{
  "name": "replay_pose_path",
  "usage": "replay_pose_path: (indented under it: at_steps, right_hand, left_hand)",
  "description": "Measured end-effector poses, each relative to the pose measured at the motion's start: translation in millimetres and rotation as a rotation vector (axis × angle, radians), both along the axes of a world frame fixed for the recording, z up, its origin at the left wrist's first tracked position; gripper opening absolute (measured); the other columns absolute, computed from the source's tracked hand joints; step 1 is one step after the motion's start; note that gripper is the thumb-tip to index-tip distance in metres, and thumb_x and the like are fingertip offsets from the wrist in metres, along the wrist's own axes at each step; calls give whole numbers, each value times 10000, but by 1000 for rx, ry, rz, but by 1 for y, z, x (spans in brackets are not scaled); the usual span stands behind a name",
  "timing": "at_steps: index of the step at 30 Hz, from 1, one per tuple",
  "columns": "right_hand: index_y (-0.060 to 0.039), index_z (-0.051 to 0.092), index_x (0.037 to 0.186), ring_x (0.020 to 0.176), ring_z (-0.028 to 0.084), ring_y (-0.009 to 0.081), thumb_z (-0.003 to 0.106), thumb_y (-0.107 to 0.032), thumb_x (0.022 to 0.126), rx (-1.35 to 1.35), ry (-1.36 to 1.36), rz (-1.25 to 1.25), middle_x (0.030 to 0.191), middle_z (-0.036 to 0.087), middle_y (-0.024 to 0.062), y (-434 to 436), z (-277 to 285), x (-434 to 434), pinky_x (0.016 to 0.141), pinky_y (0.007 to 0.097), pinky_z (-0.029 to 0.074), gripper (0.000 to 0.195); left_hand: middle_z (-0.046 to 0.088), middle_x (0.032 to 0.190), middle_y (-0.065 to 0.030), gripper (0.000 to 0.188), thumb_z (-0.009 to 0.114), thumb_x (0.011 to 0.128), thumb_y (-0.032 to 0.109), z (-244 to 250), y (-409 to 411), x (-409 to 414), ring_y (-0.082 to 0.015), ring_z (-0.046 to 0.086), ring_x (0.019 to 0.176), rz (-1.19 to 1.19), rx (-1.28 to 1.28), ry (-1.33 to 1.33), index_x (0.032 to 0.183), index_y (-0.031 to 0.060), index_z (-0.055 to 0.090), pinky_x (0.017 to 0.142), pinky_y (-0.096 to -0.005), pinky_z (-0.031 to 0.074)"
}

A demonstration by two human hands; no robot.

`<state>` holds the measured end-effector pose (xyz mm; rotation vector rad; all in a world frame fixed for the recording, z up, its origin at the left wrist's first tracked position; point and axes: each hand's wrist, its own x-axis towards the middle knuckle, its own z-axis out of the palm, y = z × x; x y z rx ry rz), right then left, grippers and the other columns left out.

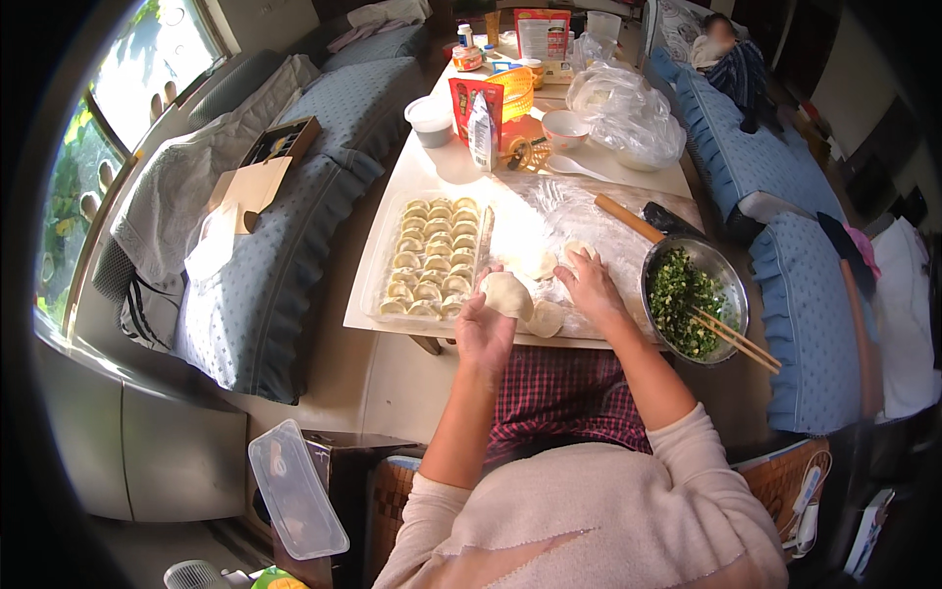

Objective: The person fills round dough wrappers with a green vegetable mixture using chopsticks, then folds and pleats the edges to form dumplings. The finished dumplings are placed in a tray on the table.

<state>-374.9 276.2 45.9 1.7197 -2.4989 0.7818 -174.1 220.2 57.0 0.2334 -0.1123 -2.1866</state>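
A round dough wrapper (506, 295) lies on the fingers of my left hand (486, 327), palm up at the table's near edge. My right hand (592, 291) rests on the floured board, fingertips at another wrapper (580, 250); whether it grips it I cannot tell. More flat wrappers (546, 319) lie between my hands and just beyond them. To the left, a clear plastic tray (372, 313) holds rows of folded dumplings (438, 249). At the right, a metal bowl (742, 294) holds chopped green filling (681, 291) with chopsticks (739, 342) in it.
A wooden rolling pin (628, 218) leans against the bowl beside a dark object (671, 219). Farther back are a white spoon (581, 169), a small bowl (565, 131), a lidded tub (430, 124), a red pouch (462, 103) and plastic bags (625, 110). A person (736, 66) reclines on the right sofa.
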Motion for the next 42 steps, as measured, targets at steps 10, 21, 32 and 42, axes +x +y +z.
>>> replay_pose_path:
  at_steps: [10, 21, 32, 42]
  right_hand:
    - [-17, 551, 1221, 968, 605, 158, 507, -347, 998, -125, -1653, 87, 1095, 610, 68, 10, 46, 70, 831, 320, 514, 400]
    - [-18, 379, 1338, 1234, 480, 238, 421, -471, 1005, -220, -1976, 343, 1342, 469, 153, 27, 46, 44, 985, 387, 435, 564]
    - [-11, 591, 1249, 1277, 506, 287, 664, -186, 899, -191, -777, 296, 1332, 549, 209, 62, 74, 48, 1046, 365, 417, 399]
    - [-35, 654, 1163, 1158, 598, 301, 702, -123, 846, -278, -532, 375, 1249, 612, 185, 65, 58, 41, 949, 371, 495, 333]
  left_hand:
    - [164, 1590, -130, 640, 170, 1043, 463, 33, 30, -27, -234, 127, 1475, -84, -477, -408, 1516, 33, 191, 1188, -376, 82]
    - [356, 1506, -150, 587, 558, 878, -59, -6, 31, -21, -231, 317, 1410, -66, -1004, -728, 1432, -9, 374, 1135, -345, 278]
    - [559, 1089, -33, 375, 505, 982, 113, 8, 24, -11, -130, 559, 1023, -193, -325, -738, 1343, 41, 431, 906, -326, 483]
    - [614, 1123, -104, 328, 611, 912, 37, 38, 35, -8, -157, 610, 1014, -296, -504, -758, 1221, -48, 540, 904, -315, 515]
